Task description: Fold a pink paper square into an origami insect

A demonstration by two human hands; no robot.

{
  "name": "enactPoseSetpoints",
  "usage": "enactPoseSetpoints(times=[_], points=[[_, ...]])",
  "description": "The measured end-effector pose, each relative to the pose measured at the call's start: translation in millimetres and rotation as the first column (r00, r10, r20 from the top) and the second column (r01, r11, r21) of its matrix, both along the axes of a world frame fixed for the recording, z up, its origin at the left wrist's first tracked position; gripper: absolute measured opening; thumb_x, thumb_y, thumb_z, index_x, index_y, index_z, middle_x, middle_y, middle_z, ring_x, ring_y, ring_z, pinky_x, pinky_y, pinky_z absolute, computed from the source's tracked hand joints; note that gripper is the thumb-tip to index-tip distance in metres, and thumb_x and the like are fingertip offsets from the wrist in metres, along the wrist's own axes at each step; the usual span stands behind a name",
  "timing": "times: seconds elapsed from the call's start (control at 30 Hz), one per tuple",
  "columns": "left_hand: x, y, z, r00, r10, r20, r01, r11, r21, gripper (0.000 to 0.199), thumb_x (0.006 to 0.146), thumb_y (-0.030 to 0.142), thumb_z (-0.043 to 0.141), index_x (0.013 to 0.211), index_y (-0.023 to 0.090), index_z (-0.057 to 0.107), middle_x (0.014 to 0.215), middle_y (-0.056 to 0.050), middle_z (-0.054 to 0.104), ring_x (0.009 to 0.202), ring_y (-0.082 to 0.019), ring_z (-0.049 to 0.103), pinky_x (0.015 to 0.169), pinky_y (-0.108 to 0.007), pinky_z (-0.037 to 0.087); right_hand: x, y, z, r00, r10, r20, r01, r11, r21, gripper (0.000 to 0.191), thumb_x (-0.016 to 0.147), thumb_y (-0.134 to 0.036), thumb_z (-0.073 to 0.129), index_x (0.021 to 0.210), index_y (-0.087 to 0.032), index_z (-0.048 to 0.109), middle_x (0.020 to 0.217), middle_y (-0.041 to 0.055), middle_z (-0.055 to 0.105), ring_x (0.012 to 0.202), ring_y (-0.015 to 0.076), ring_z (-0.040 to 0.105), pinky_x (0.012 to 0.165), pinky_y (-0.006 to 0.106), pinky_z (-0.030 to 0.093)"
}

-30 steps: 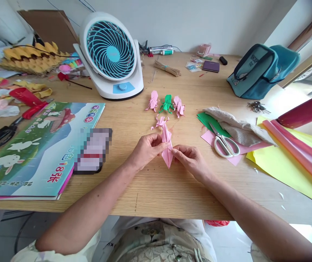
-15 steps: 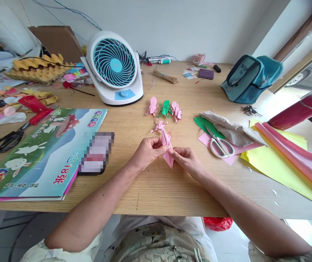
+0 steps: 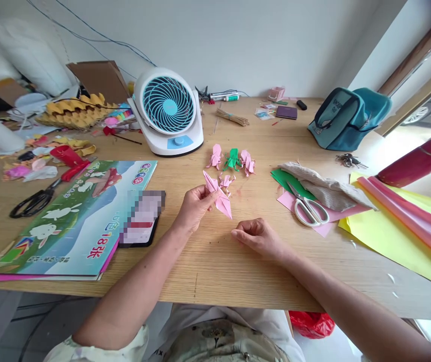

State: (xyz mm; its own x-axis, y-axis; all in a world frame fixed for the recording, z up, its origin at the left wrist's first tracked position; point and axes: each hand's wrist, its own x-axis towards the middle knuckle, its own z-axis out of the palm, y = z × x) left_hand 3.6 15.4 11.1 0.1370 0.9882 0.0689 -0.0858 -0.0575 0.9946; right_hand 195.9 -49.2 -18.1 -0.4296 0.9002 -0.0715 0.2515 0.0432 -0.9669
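My left hand pinches a pink folded paper piece, long and pointed at both ends, tilted above the table. Its fingers are closed on the near side of the paper. To the right, my right hand rests by the table surface with its fingers curled together, apart from the paper; nothing shows in it. Beyond the hands stand finished-looking folded paper figures: a pink one, a green one and another pink one. A smaller pink figure lies just behind the held paper.
White-handled scissors lie on coloured paper at right, beside a grey cloth and yellow sheets. A phone and a picture-covered paper pad are at left. A fan and a teal bag stand farther back.
My right hand has let go of the pink folded paper and drawn back toward me. My left hand now holds it alone, turned and moved slightly left. The view has shifted a little.
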Motion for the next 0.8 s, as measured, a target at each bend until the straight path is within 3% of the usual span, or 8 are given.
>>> enactPoseSetpoints(times=[0.23,0.43,0.8], points=[[4,-6,2.4,0.998,-0.059,-0.037,0.06,0.998,0.024,0.038,0.069,0.045,0.078,0.063,0.016,0.054,0.057,0.007,0.045,0.053,-0.006,0.036,0.051,-0.021,0.027,1,0,6.1,0.993,-0.096,-0.071,0.096,0.995,-0.004,0.053,0.082,-0.065,0.062,0.061,-0.016,0.059,0.053,-0.003,0.048,0.049,0.0085,0.036,0.048,0.024,0.024],[5,-8,1.2,0.994,-0.105,-0.029,0.106,0.994,0.031,0.036,0.071,0.042,0.078,0.064,0.015,0.055,0.058,0.007,0.045,0.054,-0.006,0.035,0.052,-0.021,0.028,3,1,9.5,0.983,-0.151,-0.101,0.151,0.988,-0.008,0.055,0.082,-0.068,0.06,0.062,-0.017,0.058,0.052,-0.004,0.041,0.05,0.0091,0.03,0.047,0.025,0.02],[9,-10,-2.6,0.986,-0.147,-0.078,0.149,0.989,0.022,0.035,0.069,0.044,0.078,0.068,0.014,0.058,0.06,0.006,0.044,0.056,-0.006,0.035,0.055,-0.021,0.03,10,3,11.4,0.957,-0.249,-0.151,0.255,0.967,0.023,0.055,0.08,-0.069,0.062,0.06,-0.018,0.057,0.053,-0.0018,0.045,0.053,0.0113,0.037,0.049,0.025,0.025]])
